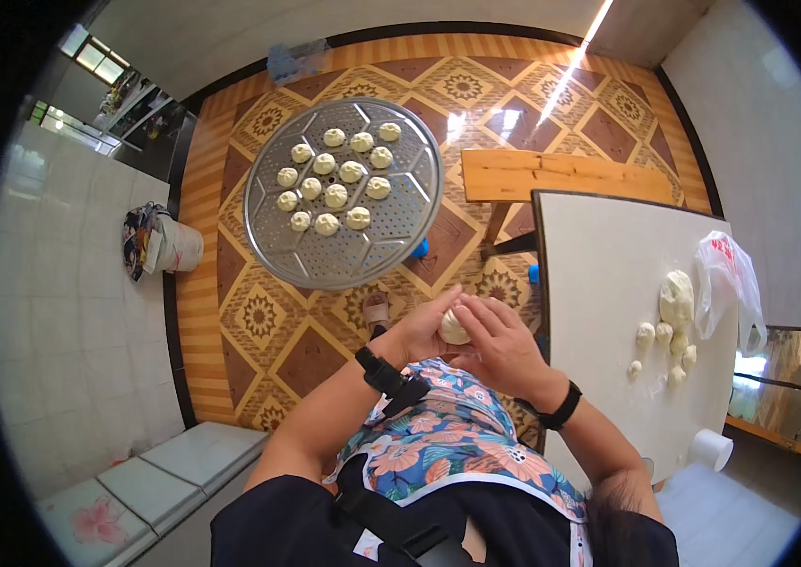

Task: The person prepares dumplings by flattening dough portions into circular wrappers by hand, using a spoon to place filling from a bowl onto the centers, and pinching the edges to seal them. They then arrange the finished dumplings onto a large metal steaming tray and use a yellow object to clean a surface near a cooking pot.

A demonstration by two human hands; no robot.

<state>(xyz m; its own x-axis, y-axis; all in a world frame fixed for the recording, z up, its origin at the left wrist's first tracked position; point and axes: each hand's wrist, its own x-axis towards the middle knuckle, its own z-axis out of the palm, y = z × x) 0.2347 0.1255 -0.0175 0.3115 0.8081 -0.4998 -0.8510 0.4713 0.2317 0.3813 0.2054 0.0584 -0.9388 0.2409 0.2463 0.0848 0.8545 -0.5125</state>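
Observation:
A pleated dough bun (454,328) lies between my two hands, in front of my floral apron. My left hand (428,327) cups it from the left. Over its right side curve the fingers of my right hand (503,344). Ahead and to the left, a round perforated metal steamer tray (329,262) bears several pleated buns (336,195) in loose rows. On the white table (599,298) at my right lie a larger lump of dough (677,298) and several small dough pieces (664,332).
Behind the table's far edge stands a wooden bench (556,177). A plastic bag (723,283) and a white paper roll (712,450) are at the table's right side. A white bucket (180,244) is by the left wall. Glossy cabinet tops (152,489) border the lower left.

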